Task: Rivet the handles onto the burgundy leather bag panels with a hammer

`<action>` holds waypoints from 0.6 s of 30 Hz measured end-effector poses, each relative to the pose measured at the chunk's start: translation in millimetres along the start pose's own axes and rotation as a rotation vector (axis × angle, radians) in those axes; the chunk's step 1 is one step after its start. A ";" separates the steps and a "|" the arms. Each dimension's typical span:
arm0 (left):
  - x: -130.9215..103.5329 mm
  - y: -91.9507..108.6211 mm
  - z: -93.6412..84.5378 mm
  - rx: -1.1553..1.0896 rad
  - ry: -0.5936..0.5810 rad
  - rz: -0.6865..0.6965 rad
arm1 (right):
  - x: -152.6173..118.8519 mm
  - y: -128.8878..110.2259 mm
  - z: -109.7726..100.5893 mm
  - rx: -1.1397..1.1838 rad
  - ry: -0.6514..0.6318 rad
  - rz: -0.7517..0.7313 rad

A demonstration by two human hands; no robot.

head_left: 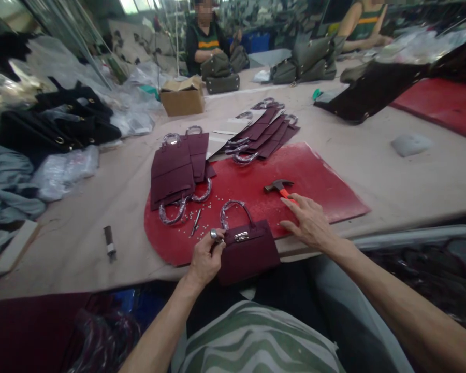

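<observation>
Bag [252, 256] in burgundy, at the near edge of the red board [314, 176], already bears its plastic-wrapped handle [237, 202] and a silver clasp [241, 237]; fixing looks unfinished, and the flat burgundy panels [173, 178] beyond seem yet to be done. The left hand [206, 260] pinches a shiny metal piece [216, 236] by the bag's corner; the right hand [310, 220], thumb spread, lies loose at the hammer [280, 186]. Fingers hide what the piece touches, and the bag's underside is out of sight

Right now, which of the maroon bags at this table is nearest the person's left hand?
The bag at the red board's near edge, beside the left hand; the other bags lie overlapping in groups farther back.
</observation>
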State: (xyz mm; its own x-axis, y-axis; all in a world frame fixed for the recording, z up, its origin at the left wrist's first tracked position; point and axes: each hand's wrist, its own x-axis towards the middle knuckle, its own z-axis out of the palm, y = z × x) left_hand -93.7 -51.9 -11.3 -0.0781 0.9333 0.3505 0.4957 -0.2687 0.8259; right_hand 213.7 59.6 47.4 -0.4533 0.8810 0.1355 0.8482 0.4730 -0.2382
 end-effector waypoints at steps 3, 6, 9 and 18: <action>-0.8 -2.0 -0.6 0.022 -0.005 0.000 | -5.3 -18.5 17.4 0.061 -0.040 -0.234; -0.6 -3.0 -1.6 0.035 -0.018 -0.006 | -9.2 -32.2 36.4 0.098 -0.096 -0.216; 0.3 -2.9 -2.2 0.038 -0.030 -0.018 | -12.8 -37.6 47.8 0.114 -0.076 -0.171; 3.3 23.7 -10.9 -0.178 0.122 -0.198 | -18.3 -44.9 52.2 0.213 -0.022 -0.054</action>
State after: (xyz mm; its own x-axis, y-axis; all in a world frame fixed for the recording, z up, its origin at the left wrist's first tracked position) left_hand -91.7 -57.8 14.2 -0.2671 0.9391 0.2162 0.3019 -0.1315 0.9442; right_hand 169.6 22.6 5.4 -0.5045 0.8530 0.1337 0.7465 0.5087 -0.4289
